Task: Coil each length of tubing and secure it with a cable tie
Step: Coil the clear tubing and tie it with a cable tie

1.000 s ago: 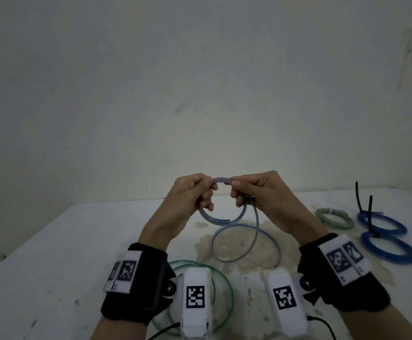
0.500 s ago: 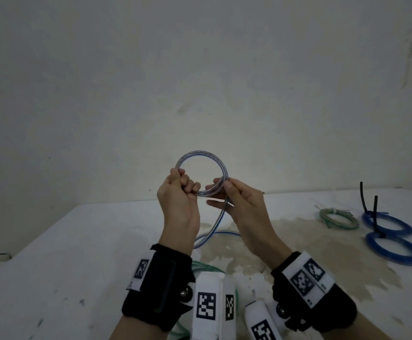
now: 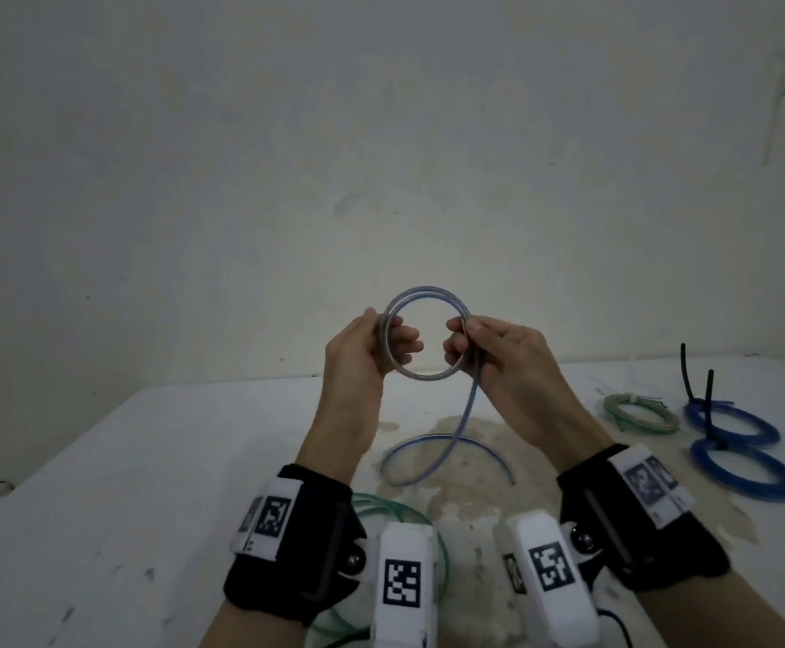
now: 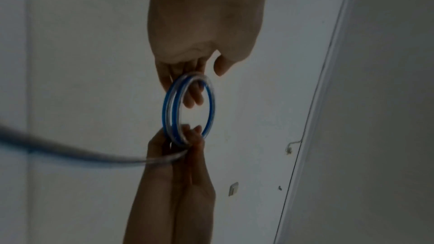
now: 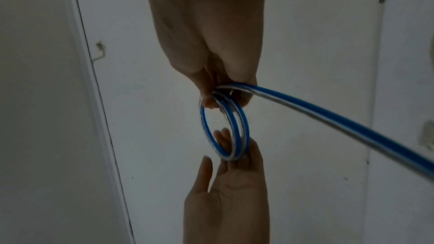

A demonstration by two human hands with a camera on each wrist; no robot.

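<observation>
Nearest the body a loose green tubing (image 3: 395, 507) lies uncoiled on the table (image 3: 100, 484) under the wrists, and just beyond it the free tail of the clear blue-striped tubing (image 3: 428, 336) curves across a stained patch (image 3: 470, 465) of the surface; above that, held in the air, the same tubing is wound into roughly two turns; the left hand (image 3: 362, 362) holds the left side of the ring with its fingers curled through it and the thumb outside, though the right wrist view shows that thumb standing a little off, so the hold looks light; the right hand (image 3: 503, 362) pinches the right side, where the tail leaves the ring and drops to the table; the likely trouble, as I judge it, is springy tubing: if either hold slackens the turns could spread or spring open, and the hanging tail could drag or catch on the green tubing as it is drawn up; farther right lie a tied green coil (image 3: 641, 412) and two blue coils (image 3: 746, 467) with black cable ties (image 3: 687, 374) standing up, well apart from the hands; no loose tie is visible, so I cannot tell where the next one is; behind stands a bare wall (image 3: 381, 133).
</observation>
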